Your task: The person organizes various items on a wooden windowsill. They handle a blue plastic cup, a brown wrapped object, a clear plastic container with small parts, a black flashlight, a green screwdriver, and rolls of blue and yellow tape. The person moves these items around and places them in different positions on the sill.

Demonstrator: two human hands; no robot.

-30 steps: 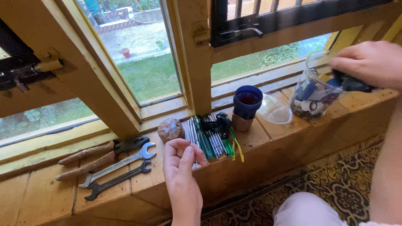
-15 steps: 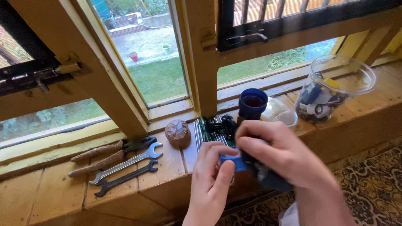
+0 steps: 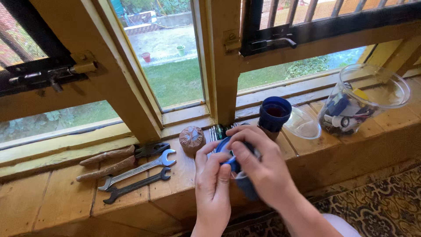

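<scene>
While both hands are brought together low in the middle of the view, a small blue tool with a dark handle [image 3: 231,163] is gripped between them, above the front edge of the wooden sill surface [image 3: 66,206]. The left hand [image 3: 213,184] is closed on the blue part from 7 o'clock, and the right hand [image 3: 259,169] is wrapped over it from 3 o'clock; much of the tool is hidden by the fingers. At 9 o'clock of the hands, a bright steel spanner [image 3: 136,170] and a dark spanner [image 3: 136,186] are laid side by side, with rusty-handled pliers [image 3: 118,157] just behind them. A brown, foil-topped round lump [image 3: 192,139] is seen at 11 o'clock, a dark blue cup [image 3: 273,116] at 1 o'clock, and a tilted clear plastic jar of small parts [image 3: 359,103] at 2 o'clock, its clear lid [image 3: 302,125] beside the cup.
</scene>
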